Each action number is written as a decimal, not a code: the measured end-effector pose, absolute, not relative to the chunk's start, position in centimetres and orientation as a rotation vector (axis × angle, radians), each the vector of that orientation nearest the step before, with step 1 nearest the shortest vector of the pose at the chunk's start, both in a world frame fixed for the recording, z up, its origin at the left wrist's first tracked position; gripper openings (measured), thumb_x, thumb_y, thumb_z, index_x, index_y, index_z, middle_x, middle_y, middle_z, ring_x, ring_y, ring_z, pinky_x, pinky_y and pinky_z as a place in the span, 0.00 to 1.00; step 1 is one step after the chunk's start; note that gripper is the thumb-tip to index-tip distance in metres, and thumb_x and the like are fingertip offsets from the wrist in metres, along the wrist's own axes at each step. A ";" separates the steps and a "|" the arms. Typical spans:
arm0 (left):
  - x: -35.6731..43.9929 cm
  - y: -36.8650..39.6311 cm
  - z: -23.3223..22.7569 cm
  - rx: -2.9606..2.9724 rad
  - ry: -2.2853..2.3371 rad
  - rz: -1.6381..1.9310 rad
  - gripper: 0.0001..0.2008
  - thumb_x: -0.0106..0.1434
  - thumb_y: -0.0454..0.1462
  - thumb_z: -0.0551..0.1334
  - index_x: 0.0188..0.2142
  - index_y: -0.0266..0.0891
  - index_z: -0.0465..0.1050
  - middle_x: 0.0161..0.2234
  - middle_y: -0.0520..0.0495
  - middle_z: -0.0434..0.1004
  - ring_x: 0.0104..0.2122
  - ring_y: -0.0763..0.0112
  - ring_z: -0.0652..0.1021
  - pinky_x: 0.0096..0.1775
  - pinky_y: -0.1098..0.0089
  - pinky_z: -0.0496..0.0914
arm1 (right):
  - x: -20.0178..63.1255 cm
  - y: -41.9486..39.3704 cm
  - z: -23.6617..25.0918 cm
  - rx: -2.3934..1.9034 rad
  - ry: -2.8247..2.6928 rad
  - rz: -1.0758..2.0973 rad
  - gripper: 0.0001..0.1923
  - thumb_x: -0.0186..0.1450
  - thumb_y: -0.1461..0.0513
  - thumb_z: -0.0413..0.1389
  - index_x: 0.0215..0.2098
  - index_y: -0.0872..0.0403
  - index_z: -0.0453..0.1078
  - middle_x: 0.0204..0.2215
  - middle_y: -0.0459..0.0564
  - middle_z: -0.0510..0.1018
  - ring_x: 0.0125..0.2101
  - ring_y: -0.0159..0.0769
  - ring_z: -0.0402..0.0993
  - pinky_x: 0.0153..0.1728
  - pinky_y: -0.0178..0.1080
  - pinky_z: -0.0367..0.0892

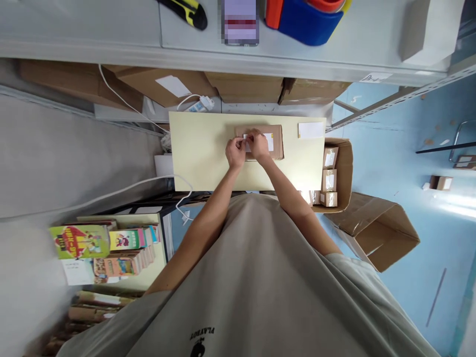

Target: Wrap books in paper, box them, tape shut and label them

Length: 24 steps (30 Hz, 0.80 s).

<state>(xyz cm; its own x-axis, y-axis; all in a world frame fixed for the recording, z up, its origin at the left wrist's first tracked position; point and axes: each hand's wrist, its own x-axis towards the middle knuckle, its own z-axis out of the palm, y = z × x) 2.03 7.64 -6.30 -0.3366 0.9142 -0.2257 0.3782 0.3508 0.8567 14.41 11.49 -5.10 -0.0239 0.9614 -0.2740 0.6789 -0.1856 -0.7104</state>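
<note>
Both your hands meet over a flat brown parcel (266, 144) at the far middle of the pale table (197, 158).

Your left hand (235, 152) and right hand (259, 145) pinch a small white label (247, 142) between narrow fingers, so the parcel lies flat to take it. A white slip (311, 130) sits far right; an open carton (340, 173) of small boxes stands off the right edge. Nothing crowds your hands.

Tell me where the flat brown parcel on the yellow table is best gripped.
Probably by its two long edges, coming from above. The brown parcel lies flat on the yellow table, and both the left hand and right hand cover its near left part at the white label.
</note>
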 end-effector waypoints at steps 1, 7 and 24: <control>2.0 7.5 -6.5 1.127 1.865 0.936 0.05 0.74 0.44 0.70 0.44 0.47 0.82 0.39 0.45 0.79 0.46 0.56 0.83 0.57 0.57 0.77 | 14.3 11.5 -5.1 -1.891 -1.723 1.046 0.11 0.78 0.66 0.56 0.41 0.49 0.79 0.51 0.54 0.87 0.50 0.44 0.83 0.58 0.43 0.75; 0.3 6.7 -9.3 1.122 1.892 0.932 0.37 0.72 0.58 0.76 0.69 0.42 0.71 0.37 0.49 0.76 0.44 0.56 0.84 0.55 0.56 0.79 | 14.9 10.3 -4.8 -1.824 -1.836 1.099 0.10 0.76 0.66 0.55 0.49 0.53 0.80 0.53 0.58 0.85 0.50 0.46 0.81 0.57 0.45 0.76; -0.1 4.1 -11.2 0.923 1.960 0.955 0.29 0.64 0.52 0.79 0.59 0.43 0.80 0.51 0.41 0.83 0.47 0.60 0.83 0.53 0.63 0.78 | 16.7 11.9 -2.1 -2.017 -2.070 1.297 0.16 0.84 0.60 0.59 0.65 0.59 0.76 0.56 0.66 0.87 0.57 0.55 0.85 0.59 0.54 0.77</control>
<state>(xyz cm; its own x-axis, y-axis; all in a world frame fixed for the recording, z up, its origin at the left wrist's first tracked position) -0.14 4.11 -11.21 -0.4542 0.8354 -0.3095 0.2712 0.4606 0.8452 16.74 11.94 -2.07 -0.1888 0.8212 -0.5384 0.8427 -0.1460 -0.5181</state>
